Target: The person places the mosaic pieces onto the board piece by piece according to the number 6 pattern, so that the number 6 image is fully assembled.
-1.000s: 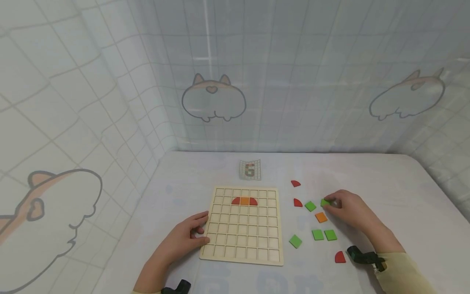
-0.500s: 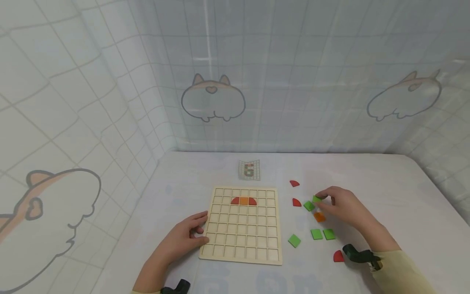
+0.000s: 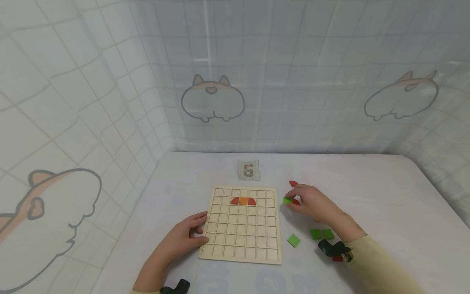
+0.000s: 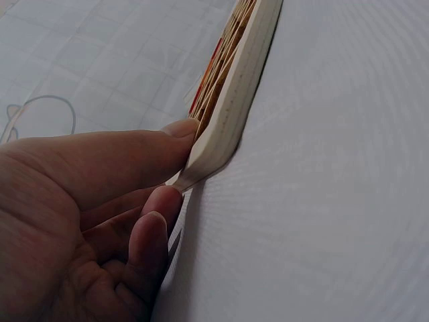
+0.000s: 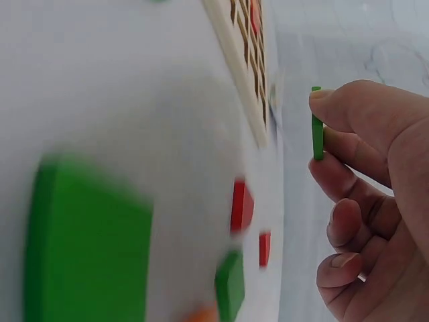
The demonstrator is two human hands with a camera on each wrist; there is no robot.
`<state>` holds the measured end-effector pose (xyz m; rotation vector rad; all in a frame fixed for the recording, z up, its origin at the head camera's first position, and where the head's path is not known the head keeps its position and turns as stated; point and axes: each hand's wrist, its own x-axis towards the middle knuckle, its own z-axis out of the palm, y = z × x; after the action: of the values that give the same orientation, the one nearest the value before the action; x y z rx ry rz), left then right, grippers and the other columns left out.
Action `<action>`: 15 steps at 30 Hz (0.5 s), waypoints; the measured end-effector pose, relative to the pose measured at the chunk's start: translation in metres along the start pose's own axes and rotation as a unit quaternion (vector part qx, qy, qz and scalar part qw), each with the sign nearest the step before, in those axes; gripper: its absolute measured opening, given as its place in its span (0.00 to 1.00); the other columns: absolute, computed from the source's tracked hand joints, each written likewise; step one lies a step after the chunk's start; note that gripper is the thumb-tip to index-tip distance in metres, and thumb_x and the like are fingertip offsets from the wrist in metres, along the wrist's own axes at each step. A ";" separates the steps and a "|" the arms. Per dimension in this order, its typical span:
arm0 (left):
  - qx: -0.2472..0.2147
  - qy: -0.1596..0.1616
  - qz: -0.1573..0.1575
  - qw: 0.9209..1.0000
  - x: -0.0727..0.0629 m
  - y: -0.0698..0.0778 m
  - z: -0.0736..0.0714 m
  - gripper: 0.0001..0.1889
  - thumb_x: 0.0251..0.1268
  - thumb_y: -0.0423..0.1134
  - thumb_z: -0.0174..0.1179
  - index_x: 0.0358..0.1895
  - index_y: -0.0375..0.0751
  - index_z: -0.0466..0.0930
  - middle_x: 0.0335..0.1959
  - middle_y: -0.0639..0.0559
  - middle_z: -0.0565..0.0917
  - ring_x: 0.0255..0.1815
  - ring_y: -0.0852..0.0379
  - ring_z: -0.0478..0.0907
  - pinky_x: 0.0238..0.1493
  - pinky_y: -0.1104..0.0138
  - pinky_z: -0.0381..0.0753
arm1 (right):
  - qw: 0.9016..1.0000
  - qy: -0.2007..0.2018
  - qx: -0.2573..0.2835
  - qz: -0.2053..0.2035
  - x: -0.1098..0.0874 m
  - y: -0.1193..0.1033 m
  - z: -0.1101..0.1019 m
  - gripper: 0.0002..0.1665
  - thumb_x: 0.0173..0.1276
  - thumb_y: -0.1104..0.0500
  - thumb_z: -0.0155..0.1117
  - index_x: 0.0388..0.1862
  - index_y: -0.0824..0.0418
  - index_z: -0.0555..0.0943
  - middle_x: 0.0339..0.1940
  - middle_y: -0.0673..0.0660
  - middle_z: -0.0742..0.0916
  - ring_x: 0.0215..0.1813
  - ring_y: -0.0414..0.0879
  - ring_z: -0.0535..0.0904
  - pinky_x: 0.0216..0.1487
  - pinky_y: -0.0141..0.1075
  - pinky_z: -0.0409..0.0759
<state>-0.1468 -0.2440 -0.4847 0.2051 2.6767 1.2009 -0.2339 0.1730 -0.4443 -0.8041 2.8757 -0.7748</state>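
Green and square, a small flat tile (image 3: 286, 201) is being pinched between the thumb and fingertips of the right hand (image 3: 312, 203), which is holding it above the white tabletop (image 3: 385, 196), just beside the right edge of the pale wooden grid board (image 3: 240, 229). The left hand (image 3: 185, 236) is touching the board's left edge with its thumb and fingertips, the fingers lying relaxed. Inside the board, an orange square tile (image 3: 243, 201) is sitting between two red quarter-circle tiles (image 3: 251, 201). One loose red quarter-circle (image 3: 295, 201) is showing behind the right hand's fingers; another red piece (image 3: 293, 183) is lying just beyond. Nearer the person, a single green square (image 3: 293, 240) is lying turned beside the board, and a green pair (image 3: 315, 234) is resting further right. Beyond the board, a small gridded card (image 3: 248, 170) is showing a "G".
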 end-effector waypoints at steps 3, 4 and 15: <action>-0.002 -0.003 0.002 1.000 0.000 -0.001 0.000 0.38 0.51 0.42 0.77 0.68 0.40 0.74 0.68 0.61 0.72 0.41 0.60 0.74 0.37 0.70 0.76 | 0.999 -0.011 -0.017 -0.025 0.010 -0.011 0.007 0.12 0.60 0.54 0.75 0.43 0.51 0.87 0.38 0.41 0.84 0.53 0.47 0.80 0.47 0.39 0.77; -0.002 -0.003 0.002 1.000 0.000 -0.001 0.000 0.38 0.51 0.42 0.77 0.68 0.40 0.74 0.68 0.61 0.72 0.41 0.60 0.74 0.37 0.70 0.76 | 0.999 -0.014 -0.022 -0.031 0.012 -0.015 0.009 0.12 0.60 0.53 0.75 0.43 0.51 0.87 0.39 0.41 0.84 0.51 0.46 0.80 0.48 0.38 0.77; 0.005 0.000 0.008 1.000 0.000 -0.002 0.000 0.37 0.51 0.42 0.76 0.68 0.40 0.74 0.68 0.61 0.71 0.41 0.61 0.74 0.37 0.70 0.75 | 0.997 -0.044 -0.019 -0.062 0.040 -0.058 0.027 0.12 0.62 0.52 0.72 0.45 0.51 0.88 0.40 0.42 0.83 0.46 0.43 0.79 0.49 0.37 0.76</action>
<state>-0.1466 -0.2451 -0.4860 0.2290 2.6858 1.1934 -0.2361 0.0980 -0.4363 -1.0023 2.7933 -0.6798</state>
